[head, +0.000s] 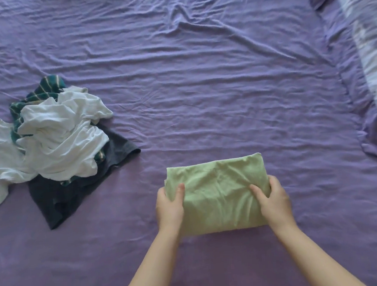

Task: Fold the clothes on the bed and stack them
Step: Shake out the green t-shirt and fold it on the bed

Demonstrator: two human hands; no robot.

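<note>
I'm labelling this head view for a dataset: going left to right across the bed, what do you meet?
pile of unfolded clothes → left hand → folded green garment → right hand → pillow

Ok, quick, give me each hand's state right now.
Left hand: grips the left edge of the folded green garment, thumb on top.
Right hand: grips its right edge, thumb on top.

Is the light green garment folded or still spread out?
Folded: the light green garment is a compact rectangle, left hand and right hand gripping its sides.
</note>
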